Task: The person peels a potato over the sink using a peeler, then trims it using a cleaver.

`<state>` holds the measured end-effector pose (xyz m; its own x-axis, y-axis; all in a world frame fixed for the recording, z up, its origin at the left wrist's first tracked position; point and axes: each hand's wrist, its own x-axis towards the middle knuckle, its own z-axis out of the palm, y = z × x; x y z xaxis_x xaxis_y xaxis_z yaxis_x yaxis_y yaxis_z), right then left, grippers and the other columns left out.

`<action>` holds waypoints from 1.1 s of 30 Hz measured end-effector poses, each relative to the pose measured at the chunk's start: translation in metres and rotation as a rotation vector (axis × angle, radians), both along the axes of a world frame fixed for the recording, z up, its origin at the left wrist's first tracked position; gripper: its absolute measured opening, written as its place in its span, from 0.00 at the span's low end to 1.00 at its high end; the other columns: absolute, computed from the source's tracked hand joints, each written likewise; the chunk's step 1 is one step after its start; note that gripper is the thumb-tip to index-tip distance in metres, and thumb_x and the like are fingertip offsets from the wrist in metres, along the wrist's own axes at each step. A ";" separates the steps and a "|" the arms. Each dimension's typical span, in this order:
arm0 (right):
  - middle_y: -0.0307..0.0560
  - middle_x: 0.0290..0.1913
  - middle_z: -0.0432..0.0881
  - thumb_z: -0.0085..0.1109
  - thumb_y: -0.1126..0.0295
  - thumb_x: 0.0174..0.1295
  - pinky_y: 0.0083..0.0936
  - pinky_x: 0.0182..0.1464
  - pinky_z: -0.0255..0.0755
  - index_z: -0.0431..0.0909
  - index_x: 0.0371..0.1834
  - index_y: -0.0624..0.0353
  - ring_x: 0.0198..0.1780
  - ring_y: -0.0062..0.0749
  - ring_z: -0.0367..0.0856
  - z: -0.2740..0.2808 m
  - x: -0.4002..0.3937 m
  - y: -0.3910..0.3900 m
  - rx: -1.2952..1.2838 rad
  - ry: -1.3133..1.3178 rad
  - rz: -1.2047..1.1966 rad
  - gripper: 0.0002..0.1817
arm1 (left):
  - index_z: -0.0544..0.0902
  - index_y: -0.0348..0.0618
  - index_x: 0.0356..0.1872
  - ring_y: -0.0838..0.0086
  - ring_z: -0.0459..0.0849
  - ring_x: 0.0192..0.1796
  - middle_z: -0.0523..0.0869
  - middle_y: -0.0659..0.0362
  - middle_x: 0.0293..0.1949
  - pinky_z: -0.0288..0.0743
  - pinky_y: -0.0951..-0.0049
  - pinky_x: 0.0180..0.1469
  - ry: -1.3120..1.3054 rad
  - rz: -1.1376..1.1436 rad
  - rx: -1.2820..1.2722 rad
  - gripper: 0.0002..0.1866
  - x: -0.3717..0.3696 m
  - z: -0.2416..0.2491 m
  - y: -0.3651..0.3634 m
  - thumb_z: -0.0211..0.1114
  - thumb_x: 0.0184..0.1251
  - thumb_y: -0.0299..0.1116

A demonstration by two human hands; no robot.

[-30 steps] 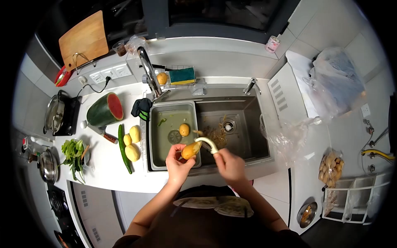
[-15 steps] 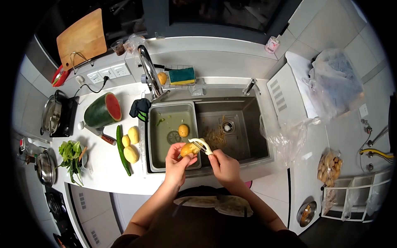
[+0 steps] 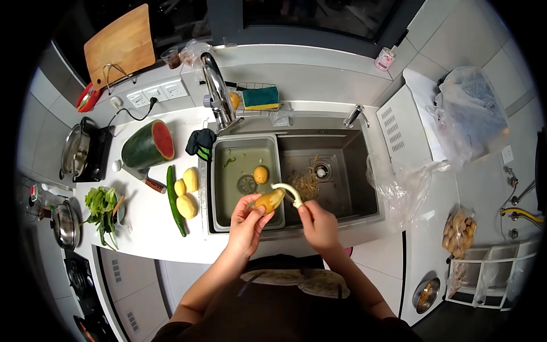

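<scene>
A partly peeled potato (image 3: 270,200) is gripped in my left hand (image 3: 246,226), its bare pale end toward the right. My right hand (image 3: 320,226) is closed round the handle of a white peeler (image 3: 296,196), whose head is at the potato's upper right end. Both hands are over the front of the sink. Below them, another unpeeled potato (image 3: 260,174) lies in the water of the left basin (image 3: 220,214). Peel scraps (image 3: 305,185) are gathered near the drain of the right basin (image 3: 356,199).
Left of the sink lie several peeled potatoes (image 3: 186,207), a cucumber (image 3: 175,200), a knife (image 3: 154,184), a cut watermelon (image 3: 147,143) and leafy greens (image 3: 100,208). The faucet (image 3: 219,91) rises behind the left basin. A bag of potatoes (image 3: 458,232) sits at right.
The view has shifted, so the scene appears a little to the right. The peeler has lifted from across the potato to its end, and more pale flesh shows.
</scene>
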<state>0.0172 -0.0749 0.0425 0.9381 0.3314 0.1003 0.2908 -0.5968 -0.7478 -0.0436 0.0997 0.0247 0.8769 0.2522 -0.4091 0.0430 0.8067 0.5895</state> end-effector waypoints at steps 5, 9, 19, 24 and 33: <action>0.53 0.24 0.78 0.58 0.66 0.66 0.36 0.27 0.68 0.77 0.35 0.59 0.25 0.50 0.78 0.006 -0.011 0.006 0.028 -0.007 0.075 0.08 | 0.74 0.39 0.52 0.71 0.83 0.51 0.81 0.55 0.47 0.80 0.72 0.56 -0.006 -0.031 0.087 0.16 0.001 -0.003 0.000 0.58 0.64 0.16; 0.50 0.25 0.80 0.58 0.63 0.66 0.38 0.26 0.69 0.76 0.33 0.57 0.25 0.50 0.78 0.010 -0.013 0.004 0.006 -0.028 0.108 0.09 | 0.74 0.35 0.51 0.75 0.82 0.48 0.82 0.56 0.45 0.77 0.77 0.53 -0.003 -0.027 0.170 0.19 0.001 -0.009 0.001 0.62 0.57 0.13; 0.50 0.25 0.80 0.60 0.65 0.64 0.36 0.27 0.70 0.79 0.34 0.57 0.25 0.47 0.80 0.010 -0.017 0.003 -0.023 -0.046 0.149 0.07 | 0.74 0.36 0.49 0.76 0.81 0.48 0.82 0.58 0.44 0.75 0.78 0.52 -0.058 -0.072 0.329 0.21 0.004 -0.008 -0.001 0.63 0.52 0.12; 0.47 0.22 0.78 0.59 0.62 0.65 0.38 0.25 0.69 0.77 0.30 0.54 0.23 0.46 0.79 -0.024 0.011 -0.030 -0.188 -0.150 -0.034 0.10 | 0.74 0.36 0.48 0.76 0.81 0.49 0.82 0.58 0.43 0.76 0.77 0.51 -0.035 -0.108 0.339 0.20 -0.002 -0.020 -0.003 0.63 0.52 0.12; 0.49 0.23 0.79 0.59 0.64 0.65 0.36 0.26 0.69 0.78 0.34 0.56 0.23 0.45 0.79 0.006 -0.017 -0.003 -0.028 -0.043 0.008 0.08 | 0.72 0.37 0.51 0.72 0.82 0.51 0.78 0.57 0.48 0.83 0.70 0.53 0.003 -0.088 0.169 0.19 0.004 -0.007 -0.008 0.59 0.59 0.13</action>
